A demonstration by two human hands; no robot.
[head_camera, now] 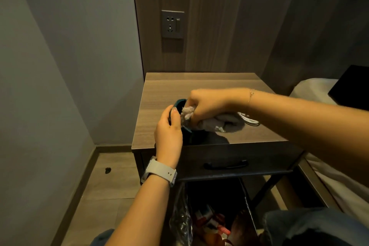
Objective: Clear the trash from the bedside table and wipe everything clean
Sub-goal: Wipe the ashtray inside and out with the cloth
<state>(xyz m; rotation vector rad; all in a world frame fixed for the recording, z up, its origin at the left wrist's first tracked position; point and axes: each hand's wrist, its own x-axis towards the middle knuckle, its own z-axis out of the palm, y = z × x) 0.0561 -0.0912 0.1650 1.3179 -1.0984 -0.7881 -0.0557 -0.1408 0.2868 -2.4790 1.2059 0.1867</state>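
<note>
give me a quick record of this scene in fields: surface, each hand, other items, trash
surface: brown wood-grain bedside table with a dark drawer
left hand: grips a small teal open case
right hand: grips a crumpled light grey cloth, pressed into the case
other items: white cable on the table, beside the cloth
trash: black bin with wrappers, on the floor below the table
</note>
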